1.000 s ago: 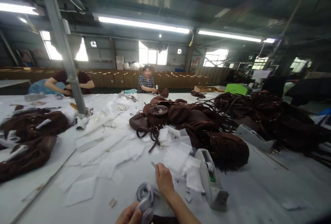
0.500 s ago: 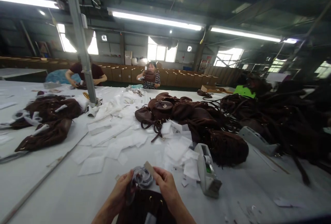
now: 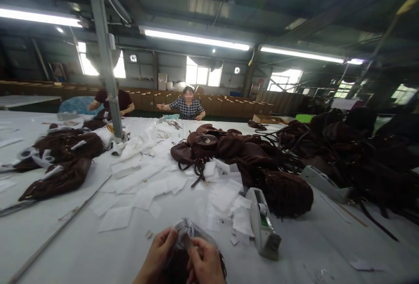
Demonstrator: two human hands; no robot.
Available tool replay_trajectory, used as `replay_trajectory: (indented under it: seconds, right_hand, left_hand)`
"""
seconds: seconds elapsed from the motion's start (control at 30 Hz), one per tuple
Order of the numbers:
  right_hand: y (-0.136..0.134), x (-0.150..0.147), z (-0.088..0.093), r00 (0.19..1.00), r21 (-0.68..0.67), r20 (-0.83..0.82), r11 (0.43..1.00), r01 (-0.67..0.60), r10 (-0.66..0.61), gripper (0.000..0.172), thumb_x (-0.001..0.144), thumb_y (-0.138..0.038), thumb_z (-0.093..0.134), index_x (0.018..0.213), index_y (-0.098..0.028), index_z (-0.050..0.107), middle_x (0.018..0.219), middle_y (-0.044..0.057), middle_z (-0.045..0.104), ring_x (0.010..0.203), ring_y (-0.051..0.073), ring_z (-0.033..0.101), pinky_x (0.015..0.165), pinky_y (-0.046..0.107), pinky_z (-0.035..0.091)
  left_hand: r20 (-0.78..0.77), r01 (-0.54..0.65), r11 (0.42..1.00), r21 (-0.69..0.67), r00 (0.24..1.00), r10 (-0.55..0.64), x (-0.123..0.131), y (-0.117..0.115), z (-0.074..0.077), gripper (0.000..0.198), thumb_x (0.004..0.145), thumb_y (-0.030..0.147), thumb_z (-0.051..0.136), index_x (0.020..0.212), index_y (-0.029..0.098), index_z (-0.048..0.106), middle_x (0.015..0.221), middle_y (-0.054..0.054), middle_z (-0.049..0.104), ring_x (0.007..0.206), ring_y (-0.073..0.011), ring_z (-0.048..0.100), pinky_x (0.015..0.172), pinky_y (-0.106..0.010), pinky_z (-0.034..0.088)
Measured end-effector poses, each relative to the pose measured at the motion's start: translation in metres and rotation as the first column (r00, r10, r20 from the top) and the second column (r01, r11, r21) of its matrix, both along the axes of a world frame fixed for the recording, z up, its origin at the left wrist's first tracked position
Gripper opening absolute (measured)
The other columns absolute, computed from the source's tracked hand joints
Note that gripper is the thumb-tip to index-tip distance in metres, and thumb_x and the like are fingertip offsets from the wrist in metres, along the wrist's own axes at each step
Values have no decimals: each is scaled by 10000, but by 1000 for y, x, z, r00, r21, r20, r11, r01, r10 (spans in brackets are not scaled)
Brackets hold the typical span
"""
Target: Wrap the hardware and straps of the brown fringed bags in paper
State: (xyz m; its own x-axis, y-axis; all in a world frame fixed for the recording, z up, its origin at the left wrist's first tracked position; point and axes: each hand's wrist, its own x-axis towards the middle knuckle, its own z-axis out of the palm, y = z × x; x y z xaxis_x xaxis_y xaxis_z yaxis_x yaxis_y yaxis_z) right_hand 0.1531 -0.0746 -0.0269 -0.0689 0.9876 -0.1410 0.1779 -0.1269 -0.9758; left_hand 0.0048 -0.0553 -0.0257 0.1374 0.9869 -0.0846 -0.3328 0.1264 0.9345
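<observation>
A dark brown bag (image 3: pixel 176 264) lies low in front of me, mostly covered by my hands. Over its top is a bundle of clear, greyish plastic wrap (image 3: pixel 186 227); what it covers cannot be made out. My left hand (image 3: pixel 159 253) pinches the left side of this plastic wrap. With closed fingers my right hand (image 3: pixel 206 260) holds a narrow beige strip (image 3: pixel 187 242) against the wrap. Just right of my hands a grey tape dispenser (image 3: pixel 263 225) stands on the white table.
Brown bags (image 3: pixel 229 144) are heaped mid-table, with more bags (image 3: pixel 327 140) at right and others (image 3: pixel 65 144) at left. White paper sheets (image 3: pixel 225 196) lie scattered. A metal post (image 3: pixel 105 57) rises at left, and a second dispenser (image 3: pixel 324 183) sits right. Two people work across the table.
My right hand has moved left and down, bringing the beige strip against the plastic wrap. My hands are closer together. The person opposite no longer holds up a brown bag.
</observation>
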Motion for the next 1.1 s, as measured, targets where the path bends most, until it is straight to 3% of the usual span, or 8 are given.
replay_trajectory:
  seconds: [0.2, 0.3, 0.37, 0.63, 0.8, 0.87, 1.0, 1.1]
  right_hand:
    - [8, 4, -16, 990, 33, 126, 998, 53, -57, 465, 751, -628, 521, 598, -192, 581, 417, 4, 568, 353, 135, 521, 355, 211, 327]
    - [8, 6, -18, 966, 89, 231, 991, 101, -119, 398, 761, -510, 542, 519, -194, 548, 420, 15, 577, 391, 135, 531, 401, 218, 345]
    - [8, 4, -21, 963, 97, 226, 987, 130, -149, 392, 746, -494, 555, 492, -197, 519, 408, 9, 562, 378, 126, 512, 388, 216, 322]
    - [9, -14, -26, 954, -140, -188, 968, 208, -232, 543, 629, -722, 595, 538, -195, 502, 357, -37, 472, 255, 75, 352, 291, 197, 181]
    - [-3, -9, -14, 937, -28, -348, 1000, -13, 3, 495, 711, -635, 650, 664, -144, 615, 502, -7, 576, 394, 61, 456, 385, 163, 294]
    - [-6, -8, -14, 915, -52, -404, 998, -42, 17, 483, 701, -625, 673, 742, -144, 645, 531, -12, 586, 405, 55, 456, 387, 155, 295]
    - [-6, -12, -21, 826, -233, -526, 968, 90, -203, 481, 572, -579, 783, 667, -132, 630, 441, -51, 509, 324, 12, 312, 325, 138, 175]
    - [-3, -18, -25, 696, -384, -618, 913, 140, -366, 412, 454, -405, 872, 626, -123, 625, 409, -80, 458, 342, 0, 310, 333, 113, 208]
  left_hand:
    - [-216, 41, 988, 151, 976, -8, 5, -1, -8, 447, 766, 583, 604, 707, 143, 659, 629, -16, 606, 616, -166, 528, 578, -244, 416]
    - [-210, 25, 988, 155, 978, 8, 8, -4, -5, 417, 739, 570, 647, 836, 165, 664, 726, -29, 655, 708, -194, 578, 667, -262, 453]
    - [-153, 17, 995, 97, 988, -2, 10, -5, -5, 467, 713, 587, 664, 936, 178, 632, 711, -21, 653, 644, -180, 576, 601, -254, 445]
    - [31, 45, 999, 27, 998, -46, 15, -13, -4, 439, 714, 549, 690, 928, 185, 569, 684, -14, 642, 520, -146, 563, 493, -234, 414]
    - [54, 57, 998, 17, 997, -58, 4, -13, -4, 347, 797, 444, 651, 1003, 172, 587, 668, -4, 647, 513, -129, 553, 495, -219, 414]
    - [69, 65, 998, 9, 995, -66, 3, -12, -9, 359, 808, 445, 635, 1039, 174, 593, 654, 2, 647, 484, -124, 539, 477, -221, 412]
    - [-125, 39, 995, 97, 992, -27, 5, -10, -19, 326, 770, 408, 684, 990, 168, 687, 799, -43, 716, 714, -184, 636, 679, -261, 495]
    - [-245, 33, 991, 131, 970, 0, 6, -10, -21, 312, 765, 408, 680, 980, 185, 719, 939, -64, 733, 890, -237, 644, 808, -299, 495]
